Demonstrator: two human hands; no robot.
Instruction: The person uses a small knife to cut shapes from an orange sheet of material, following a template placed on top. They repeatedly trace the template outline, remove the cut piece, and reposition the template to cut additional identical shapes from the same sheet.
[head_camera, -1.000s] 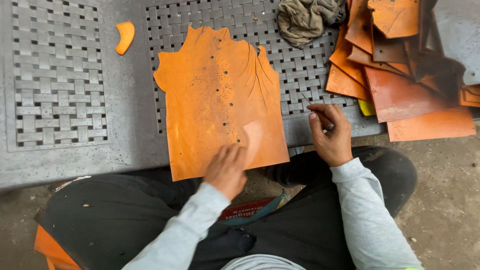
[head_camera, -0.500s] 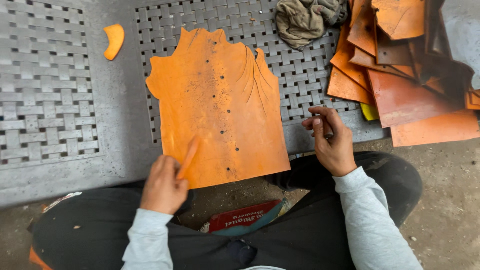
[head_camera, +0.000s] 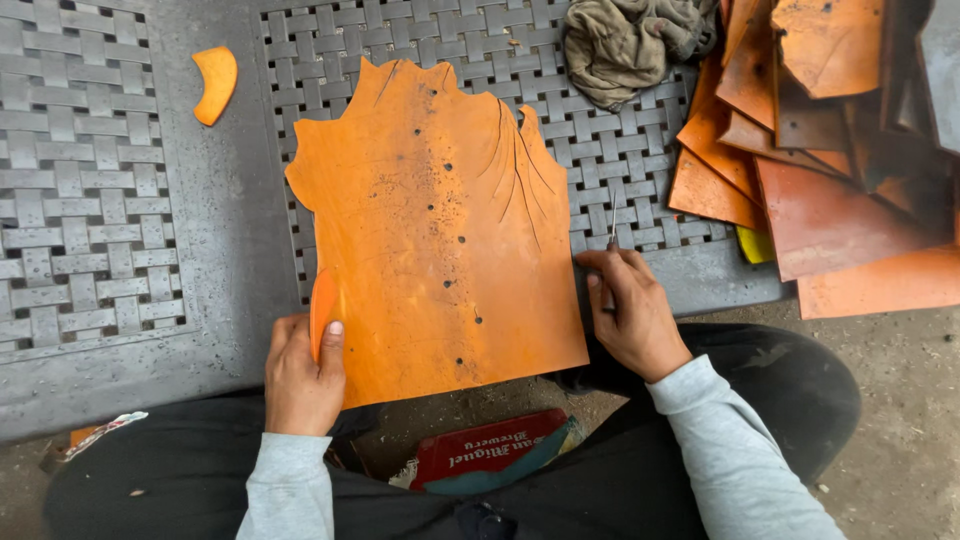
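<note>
The large orange leather sheet lies flat on the grey woven-pattern desk, its near edge hanging over the desk's front edge toward the person's lap. The left hand is closed around a small curved orange cut piece, held upright against the sheet's left edge; most of that piece is hidden in the fingers. The right hand pinches a thin metal tool just beside the sheet's right edge; its tip is too fine to make out, and its handle is buried in the grip.

Another small orange offcut sits alone on the desk, well apart, to the far left. A crumpled olive rag is cut off by the top of the view. To the right, a heap of orange and brown leather sheets runs out of the frame, and a yellow scrap peeks from beneath it, mostly covered.

Below the sheet, between the person's dark-trousered legs, a flat red package with white lettering and a teal edge lies on the ground, partly hidden by the legs.
</note>
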